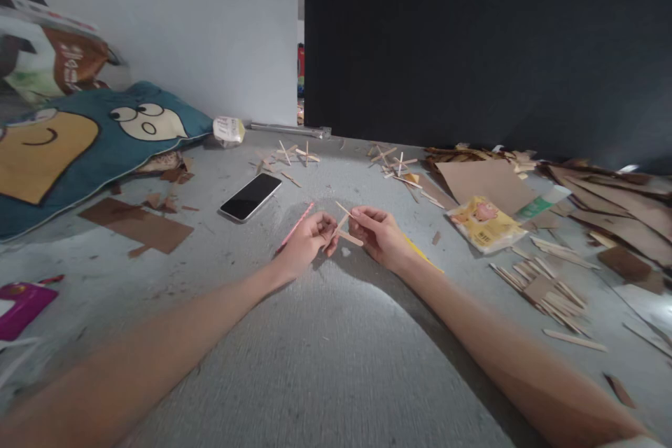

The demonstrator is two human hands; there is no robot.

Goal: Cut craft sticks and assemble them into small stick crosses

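Observation:
My left hand [311, 238] is closed in a pinch on a wooden craft stick [351, 237] that points to the right over the grey table. A second, thin craft stick [343, 208] sticks out from the fingertips of my right hand [379, 232], whose thumb and forefinger are pressed together on it. The two sticks lie close together, and I cannot tell whether they are joined. Beside my left wrist is a pink patterned pen-like stick [297, 224]. A yellow pencil-like stick [424, 255] lies partly hidden behind my right forearm.
A phone [252, 196] lies left of my hands. Crossed craft sticks [400, 166] stand at the back, near a yellow packet [486, 223]. Loose craft sticks [546, 294] are piled at right, by cardboard [477, 182]. A blue cushion [162, 94] fills the left.

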